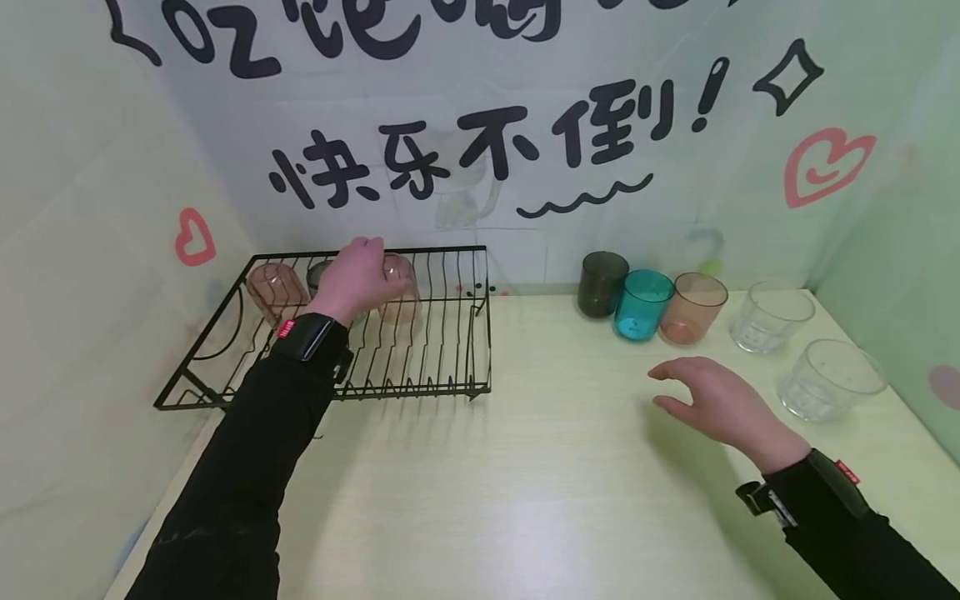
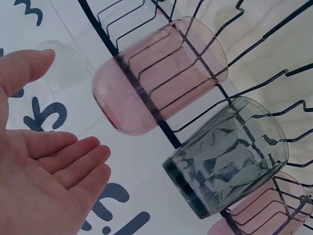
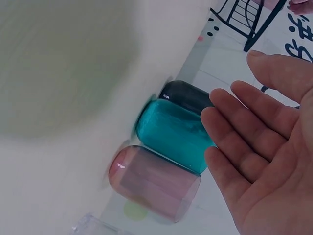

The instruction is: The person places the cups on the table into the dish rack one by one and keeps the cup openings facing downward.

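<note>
My left hand (image 1: 360, 279) is over the black wire dish rack (image 1: 487, 333), thumb and fingers spread apart with nothing between them. Just beyond its fingertips, a smooth pink glass (image 2: 161, 78) lies tilted on the wires. Beside that glass sits a grey textured glass (image 2: 227, 156), partly covered by the hand in the head view. Another pink glass (image 1: 277, 287) rests at the rack's left end. Above the table, my right hand (image 1: 720, 408) hangs with fingers loosely bent and holds nothing. Nearest to it stand a teal glass (image 1: 642, 307) and an amber-pink glass (image 1: 693, 310).
A dark grey glass (image 1: 602, 285) stands left of the teal one, near the back wall. Two clear glasses (image 1: 772, 317) (image 1: 828, 382) are along the right side of the pale table (image 1: 480, 492). A white printed sheet (image 1: 525, 225) covers the wall behind the rack.
</note>
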Demonstrator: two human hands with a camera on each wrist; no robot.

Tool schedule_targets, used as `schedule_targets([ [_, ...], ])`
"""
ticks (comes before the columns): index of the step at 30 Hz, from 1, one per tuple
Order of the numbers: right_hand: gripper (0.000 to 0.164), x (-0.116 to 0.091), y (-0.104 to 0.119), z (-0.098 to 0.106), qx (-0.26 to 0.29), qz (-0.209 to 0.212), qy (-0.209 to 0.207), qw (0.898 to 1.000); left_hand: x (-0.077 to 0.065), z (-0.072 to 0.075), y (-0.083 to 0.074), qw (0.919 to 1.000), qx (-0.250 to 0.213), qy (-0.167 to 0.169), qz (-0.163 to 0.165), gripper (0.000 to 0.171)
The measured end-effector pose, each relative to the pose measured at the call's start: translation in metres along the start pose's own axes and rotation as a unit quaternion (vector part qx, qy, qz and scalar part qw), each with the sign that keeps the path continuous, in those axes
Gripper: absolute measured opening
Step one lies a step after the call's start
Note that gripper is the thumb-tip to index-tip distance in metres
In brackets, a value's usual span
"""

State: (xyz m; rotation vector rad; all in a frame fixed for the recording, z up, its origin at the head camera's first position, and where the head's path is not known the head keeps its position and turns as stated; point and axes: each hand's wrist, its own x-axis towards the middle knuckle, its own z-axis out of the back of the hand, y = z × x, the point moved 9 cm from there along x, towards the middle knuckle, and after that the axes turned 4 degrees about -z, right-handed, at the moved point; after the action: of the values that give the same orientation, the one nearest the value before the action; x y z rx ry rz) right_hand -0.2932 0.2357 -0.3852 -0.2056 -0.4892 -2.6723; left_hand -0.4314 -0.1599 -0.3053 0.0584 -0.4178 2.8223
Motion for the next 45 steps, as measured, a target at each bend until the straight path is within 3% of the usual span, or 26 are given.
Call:
schedule_targets([
  [5,0.034,0.005,-0.002,0.005,-0.003,0.004,-0.002,1.0,-0.008,0.003,-0.008,0.9998,0.007,-0.006,-0.018,0.077],
  [11,0.035,0.011,-0.007,0.01,-0.009,-0.004,0.001,1.0,-0.017,-0.001,-0.025,0.998,-0.005,-0.01,-0.062,0.038],
  [15,0.038,0.016,-0.01,0.012,-0.008,-0.008,0.01,1.0,-0.023,-0.006,-0.036,0.9967,-0.003,-0.003,-0.081,0.032],
  [22,0.044,0.023,-0.014,0.018,-0.018,0.005,-0.001,1.0,-0.035,-0.009,-0.053,0.9948,0.004,0.013,-0.101,0.042],
  [30,0.046,0.031,-0.02,0.023,-0.006,-0.001,0.0,1.0,-0.047,-0.01,-0.066,0.9939,0.019,0.044,-0.1,0.07],
  [40,0.034,0.04,-0.019,0.03,-0.002,0.03,-0.027,0.999,-0.06,-0.012,-0.076,0.9914,0.013,0.059,-0.116,0.067],
  [45,0.031,0.044,-0.022,0.033,-0.002,0.018,-0.025,1.0,-0.067,-0.013,-0.083,0.9899,0.017,0.068,-0.123,0.074],
])
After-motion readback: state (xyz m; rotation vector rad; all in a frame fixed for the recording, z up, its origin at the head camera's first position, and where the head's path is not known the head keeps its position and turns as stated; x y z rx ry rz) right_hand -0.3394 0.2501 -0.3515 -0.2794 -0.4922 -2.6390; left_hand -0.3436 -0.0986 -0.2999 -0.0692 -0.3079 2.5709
